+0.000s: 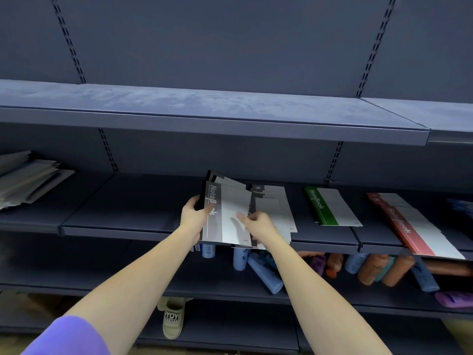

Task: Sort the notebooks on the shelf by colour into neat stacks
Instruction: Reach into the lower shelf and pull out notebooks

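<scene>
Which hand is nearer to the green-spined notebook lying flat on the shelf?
Right. The right hand pinches the grey notebooks' right edge, with only a few grey notebooks between it and the green-spined notebook. The left hand grips the grey-spined notebook stack at its far left side.

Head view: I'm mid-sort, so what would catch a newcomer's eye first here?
Two bare arms reach to mid-shelf, where the left hand holds the spine side of a fanned grey notebook pile and the right hand pinches its right edge. To the right on the same shelf lie a green notebook and a red stack. Coloured bottles crowd the shelf below.
</scene>
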Demonstrator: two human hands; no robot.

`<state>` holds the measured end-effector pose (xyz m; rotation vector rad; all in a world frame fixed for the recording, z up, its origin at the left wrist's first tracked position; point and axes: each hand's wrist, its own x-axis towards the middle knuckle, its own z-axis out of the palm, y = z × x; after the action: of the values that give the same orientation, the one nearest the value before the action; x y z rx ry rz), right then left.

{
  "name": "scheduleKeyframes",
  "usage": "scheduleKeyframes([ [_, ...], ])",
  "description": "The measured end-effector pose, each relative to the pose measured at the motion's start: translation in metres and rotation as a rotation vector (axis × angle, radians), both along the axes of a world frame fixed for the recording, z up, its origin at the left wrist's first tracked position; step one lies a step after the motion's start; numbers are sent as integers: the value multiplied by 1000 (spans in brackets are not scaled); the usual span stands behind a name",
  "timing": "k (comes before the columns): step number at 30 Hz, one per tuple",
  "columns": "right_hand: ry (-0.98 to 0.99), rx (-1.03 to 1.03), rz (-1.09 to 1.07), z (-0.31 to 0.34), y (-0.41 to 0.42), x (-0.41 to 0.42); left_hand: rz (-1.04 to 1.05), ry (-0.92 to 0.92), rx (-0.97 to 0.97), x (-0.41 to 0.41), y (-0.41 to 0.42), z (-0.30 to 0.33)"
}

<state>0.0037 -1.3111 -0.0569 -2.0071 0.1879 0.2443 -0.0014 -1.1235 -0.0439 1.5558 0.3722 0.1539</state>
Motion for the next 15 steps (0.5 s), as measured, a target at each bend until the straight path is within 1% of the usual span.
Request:
scheduleKeyframes([
  [3, 31, 108, -116, -4, 0, 2, -11, -7, -15, 0, -5, -1],
  [5, 52, 139, -179, -4, -5, 3, -12, 1, -33, -1, -7, 0],
  [7, 43, 122, -219, -3, -9, 3, -14, -3, -30, 0, -7, -2],
  [10, -26, 94, -282, -5, -14, 5, -21, 7, -14, -1, -7, 0],
  [13, -94, 24, -356, -6, -21, 5, -34, 39, -25, -2, -3, 1],
  [15, -108, -18, -401, -7, -27, 4, -26, 43, 5, -2, 0, 3],
])
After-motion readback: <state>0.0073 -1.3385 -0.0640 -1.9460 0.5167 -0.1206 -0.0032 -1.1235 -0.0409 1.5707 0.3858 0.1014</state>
